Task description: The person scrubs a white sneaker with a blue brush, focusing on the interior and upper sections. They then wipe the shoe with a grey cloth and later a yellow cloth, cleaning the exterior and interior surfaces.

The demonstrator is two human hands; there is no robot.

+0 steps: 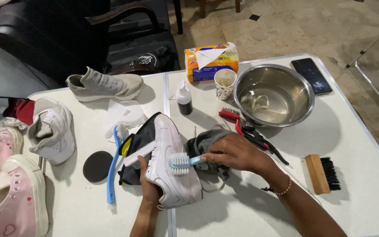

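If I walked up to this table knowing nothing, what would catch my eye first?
Probably the white sneaker in the middle of the table, gripped from below by the left hand while the right hand presses a small blue brush against its side. Next, the shiny metal bowl at the back right with something pale soaking in water, and the pink sneakers at the left edge.

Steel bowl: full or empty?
Partly filled: the steel bowl holds shallow clear water with pale laces lying in it.
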